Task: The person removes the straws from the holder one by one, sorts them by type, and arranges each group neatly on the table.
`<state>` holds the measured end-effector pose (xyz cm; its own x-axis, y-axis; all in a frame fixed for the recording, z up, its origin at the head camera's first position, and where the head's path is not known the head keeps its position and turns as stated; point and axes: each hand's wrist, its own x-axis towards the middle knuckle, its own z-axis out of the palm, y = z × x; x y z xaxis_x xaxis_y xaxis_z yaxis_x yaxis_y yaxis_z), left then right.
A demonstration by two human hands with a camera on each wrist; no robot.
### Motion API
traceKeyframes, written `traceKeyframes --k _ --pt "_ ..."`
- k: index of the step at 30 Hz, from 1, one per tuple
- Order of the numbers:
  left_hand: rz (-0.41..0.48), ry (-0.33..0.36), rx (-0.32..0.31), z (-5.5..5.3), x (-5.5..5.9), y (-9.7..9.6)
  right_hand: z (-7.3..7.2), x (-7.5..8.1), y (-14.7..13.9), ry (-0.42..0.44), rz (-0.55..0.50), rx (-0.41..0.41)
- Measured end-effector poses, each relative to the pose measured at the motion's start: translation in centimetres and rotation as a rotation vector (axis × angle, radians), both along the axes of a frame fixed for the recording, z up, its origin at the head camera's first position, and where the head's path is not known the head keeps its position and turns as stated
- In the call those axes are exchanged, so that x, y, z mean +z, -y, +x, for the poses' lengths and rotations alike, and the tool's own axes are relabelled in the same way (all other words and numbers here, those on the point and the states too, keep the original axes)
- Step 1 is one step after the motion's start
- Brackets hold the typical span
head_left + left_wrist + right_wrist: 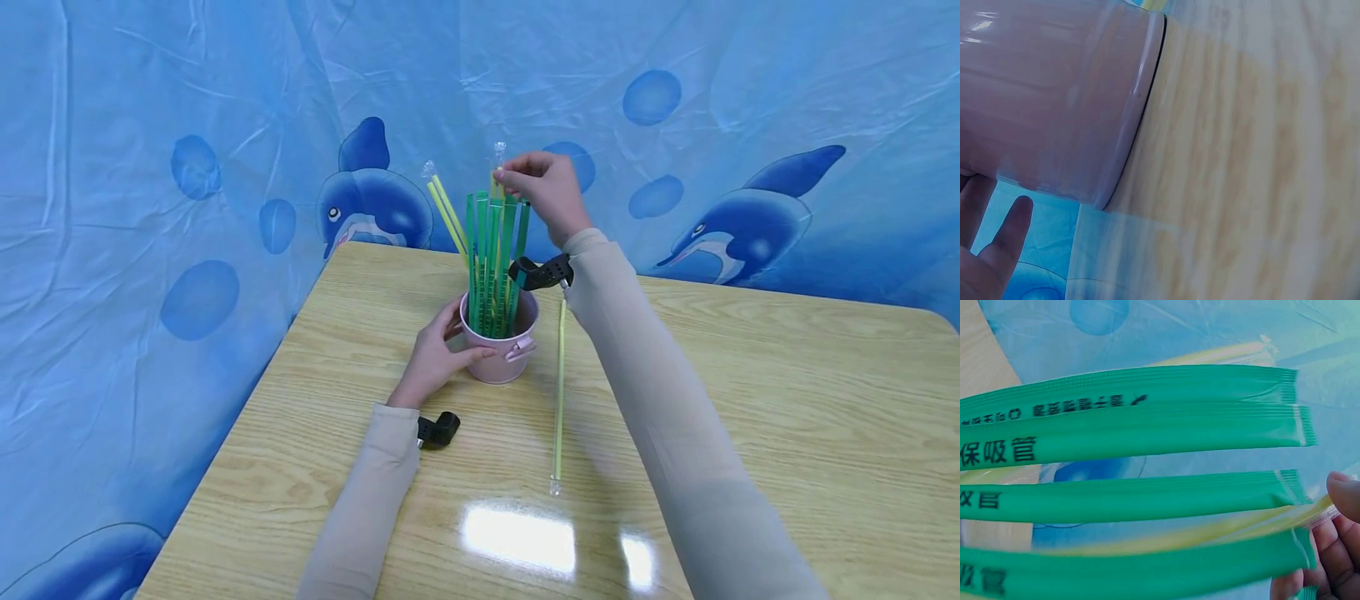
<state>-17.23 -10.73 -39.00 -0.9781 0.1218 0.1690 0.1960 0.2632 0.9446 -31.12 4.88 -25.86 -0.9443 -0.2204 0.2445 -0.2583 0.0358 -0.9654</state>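
Note:
A small pink bucket [491, 369] stands upright on the table, filled with several straws in printed green wrappers [482, 250]. My left hand [433, 357] holds the bucket at its left side, thumb across the front below the rim; in the left wrist view two fingers [1007, 240] show beside its wall [1054, 94]. Above the bucket, my right hand [551, 190] pinches the upper part of a yellow straw in clear wrap [499, 152]. The right wrist view shows thumb and fingers on that yellow straw [1319, 512], next to the green wrapper ends. Its lower part is hidden among them.
Other clear-wrapped yellow straws [448, 212] lean out of the bucket to the left. One yellow straw [560, 392] lies on the wooden table [787, 417], right of the bucket and partly under the right arm. A blue dolphin-print sheet [525, 50] hangs behind the table.

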Motion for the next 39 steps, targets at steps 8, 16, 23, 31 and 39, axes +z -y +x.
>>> traceKeyframes --k 8,16,23,31,39 --pt "-0.001 0.011 -0.006 0.8 1.6 -0.2 0.6 1.6 -0.8 -0.070 -0.087 -0.003" --pt "0.010 0.019 0.000 -0.8 -1.3 0.2 1.5 3.7 -2.0 -0.148 -0.233 0.026" --pt "0.012 -0.013 0.003 -1.2 -2.3 0.4 2.4 5.5 -3.6 -0.200 -0.381 0.030" --pt "0.016 0.008 0.001 -1.1 -2.0 0.4 3.8 6.7 -5.2 -0.238 -0.473 0.062" --pt "-0.001 0.009 -0.010 0.5 1.2 -0.1 4.8 6.0 -6.7 -0.279 -0.499 0.082"
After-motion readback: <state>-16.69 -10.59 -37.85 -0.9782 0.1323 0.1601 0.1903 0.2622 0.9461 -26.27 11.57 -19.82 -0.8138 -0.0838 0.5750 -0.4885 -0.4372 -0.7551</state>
